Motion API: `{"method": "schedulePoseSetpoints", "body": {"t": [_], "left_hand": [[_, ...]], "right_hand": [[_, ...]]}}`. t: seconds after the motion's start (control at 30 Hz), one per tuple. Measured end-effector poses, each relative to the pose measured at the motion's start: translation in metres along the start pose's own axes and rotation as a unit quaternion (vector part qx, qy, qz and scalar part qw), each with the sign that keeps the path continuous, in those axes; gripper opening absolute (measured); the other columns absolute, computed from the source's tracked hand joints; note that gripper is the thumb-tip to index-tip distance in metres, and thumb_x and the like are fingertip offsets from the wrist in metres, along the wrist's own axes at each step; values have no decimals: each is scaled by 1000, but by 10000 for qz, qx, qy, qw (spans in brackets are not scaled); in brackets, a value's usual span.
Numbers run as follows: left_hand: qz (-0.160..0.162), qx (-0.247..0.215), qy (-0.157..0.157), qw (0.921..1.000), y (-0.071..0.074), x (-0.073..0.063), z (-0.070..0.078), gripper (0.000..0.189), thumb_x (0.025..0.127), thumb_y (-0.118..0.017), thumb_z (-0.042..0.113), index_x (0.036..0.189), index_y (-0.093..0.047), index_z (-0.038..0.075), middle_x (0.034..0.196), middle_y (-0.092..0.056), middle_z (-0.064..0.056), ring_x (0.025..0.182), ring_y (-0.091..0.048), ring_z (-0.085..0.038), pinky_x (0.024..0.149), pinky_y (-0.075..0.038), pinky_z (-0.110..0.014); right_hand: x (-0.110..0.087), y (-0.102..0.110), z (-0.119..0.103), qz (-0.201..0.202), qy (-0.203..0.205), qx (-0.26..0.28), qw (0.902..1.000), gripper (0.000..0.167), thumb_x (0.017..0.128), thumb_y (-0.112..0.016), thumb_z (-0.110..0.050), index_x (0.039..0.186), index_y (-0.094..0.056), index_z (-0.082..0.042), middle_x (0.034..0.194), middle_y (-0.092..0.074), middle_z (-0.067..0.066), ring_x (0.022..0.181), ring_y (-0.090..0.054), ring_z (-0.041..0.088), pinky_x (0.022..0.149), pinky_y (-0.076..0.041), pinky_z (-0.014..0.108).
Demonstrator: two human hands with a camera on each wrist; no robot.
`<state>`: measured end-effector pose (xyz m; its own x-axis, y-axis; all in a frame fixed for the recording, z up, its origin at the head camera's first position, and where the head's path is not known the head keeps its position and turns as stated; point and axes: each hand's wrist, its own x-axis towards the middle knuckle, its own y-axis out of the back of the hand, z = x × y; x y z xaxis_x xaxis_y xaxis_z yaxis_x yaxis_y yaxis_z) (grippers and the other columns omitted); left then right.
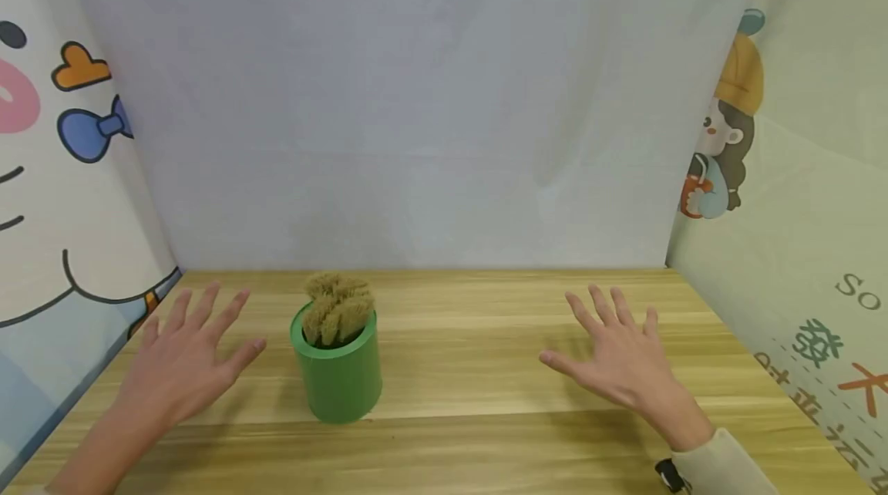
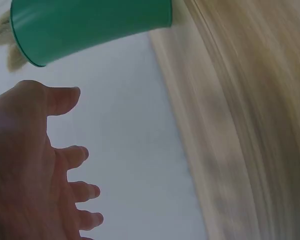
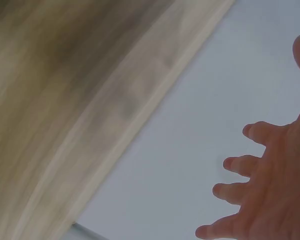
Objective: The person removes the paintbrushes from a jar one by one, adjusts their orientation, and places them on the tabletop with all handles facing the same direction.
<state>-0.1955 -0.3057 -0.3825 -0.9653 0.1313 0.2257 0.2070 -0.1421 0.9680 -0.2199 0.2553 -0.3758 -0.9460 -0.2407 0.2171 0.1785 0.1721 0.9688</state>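
Note:
A green cylindrical pot (image 1: 341, 383) stands upright on the wooden table, left of the middle. Out of its top rise fuzzy tan plumes, like dried grass heads (image 1: 336, 310). To the pot's left hovers my left hand (image 1: 183, 364), fingers spread and holding nothing. The left wrist view shows the same green pot (image 2: 92, 27) just beyond the thumb, apart from it. Well to the right of the pot, my right hand (image 1: 620, 360) is also spread above the table, touching nothing. In the right wrist view the right hand (image 3: 275, 190) has its fingers extended.
The light wooden table (image 1: 458, 372) ends at a pale grey cloth (image 1: 430, 109) hanging behind it. Printed cartoon cloths flank it, one on the left (image 1: 83, 210) and one on the right (image 1: 798, 194). A pale sleeve (image 1: 721, 464) and a dark band show at my right wrist.

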Motion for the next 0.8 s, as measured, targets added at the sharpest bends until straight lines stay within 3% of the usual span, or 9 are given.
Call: {"method": "schedulePoseSetpoints", "body": {"t": [0.33,0.5,0.67,0.8], "left_hand": [[-68,-285,-372,9989,19,-8,27,97,100,-58,68,171,-20,15,168,-21,-32,148,-20,-62,108,-22,-83],[-102,-950,-440,9945,32,-12,36,101,96,-67,64,172,-17,19,170,-20,-26,150,-22,-59,106,-26,-83],[-177,-1850,-389,9818,37,-12,49,105,91,-76,61,171,-18,27,172,-23,-20,149,-27,-56,100,-32,-85],[-163,-2571,-304,9658,35,-11,57,104,89,-82,56,170,-23,30,169,-31,-20,141,-39,-60,99,-38,-81]], "right_hand": [[3,8,-30,222,488,223,9983,106,89,-54,-86,168,-34,-17,169,-28,22,156,-20,47,114,-9,81],[8,11,-49,402,1046,342,9931,99,95,-64,-70,169,-28,-15,169,-32,18,155,-28,40,119,-17,73],[14,12,-69,770,1678,850,9791,90,94,-76,-54,167,-36,-18,160,-48,11,145,-46,34,114,-41,58],[20,9,-86,1000,2104,1662,9582,81,92,-83,-40,162,-46,-20,150,-58,6,135,-56,27,103,-53,51]]}}
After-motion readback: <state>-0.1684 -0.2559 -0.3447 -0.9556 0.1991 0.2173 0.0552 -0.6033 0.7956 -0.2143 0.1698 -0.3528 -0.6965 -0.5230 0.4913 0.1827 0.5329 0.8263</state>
